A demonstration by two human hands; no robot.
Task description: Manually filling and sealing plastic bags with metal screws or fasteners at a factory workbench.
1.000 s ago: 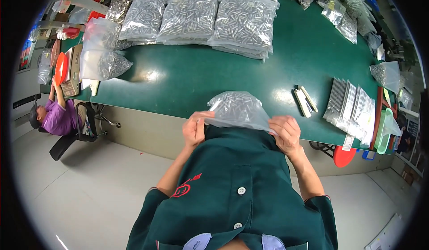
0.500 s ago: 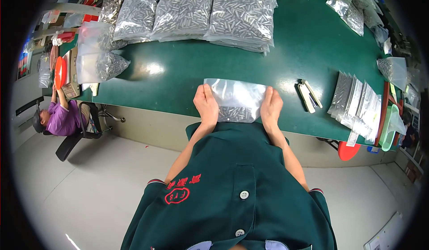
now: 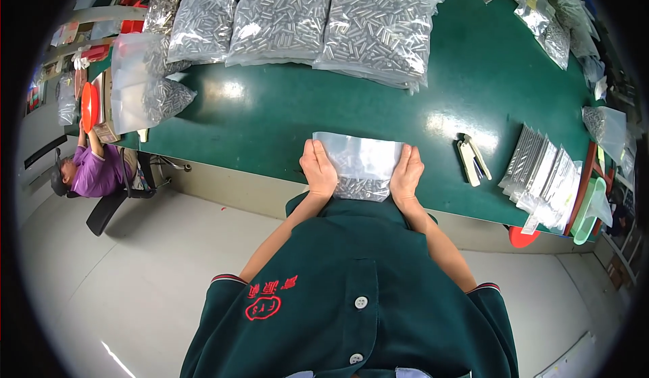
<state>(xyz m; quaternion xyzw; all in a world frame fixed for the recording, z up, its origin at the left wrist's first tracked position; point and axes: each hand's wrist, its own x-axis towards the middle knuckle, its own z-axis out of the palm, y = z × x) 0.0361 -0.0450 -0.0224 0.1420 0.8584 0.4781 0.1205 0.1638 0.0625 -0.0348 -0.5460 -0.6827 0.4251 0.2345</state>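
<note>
Clear bag [image 3: 365,158] with small metal pieces [image 3: 363,189] in its lower end was held at the near edge of the green table [image 3: 263,118], just in front of the wearer's body. Its pale, flat upper part lay toward the table; whether the bottom rested on the table edge or against the shirt [image 3: 324,249] could not be told.

The left hand [image 3: 320,168] had its fingers close together, bent along the bag's left side and gripping it; the right hand [image 3: 407,172] did likewise on the right side. Neither was spread open, and the thumbs' exact hold was unclear.

The step in hand looked like steadying the bag and settling its contents level, judging by the even layer at the bottom. Whether its mouth was sealed did not show. A next move seemed to call for keeping both sides taut, so that the pieces stayed low while the top was pressed flat or folded. The stapler [image 3: 470,158] lay well apart to the right, near a row of flat packets [image 3: 541,175], touched by neither hand.
</note>
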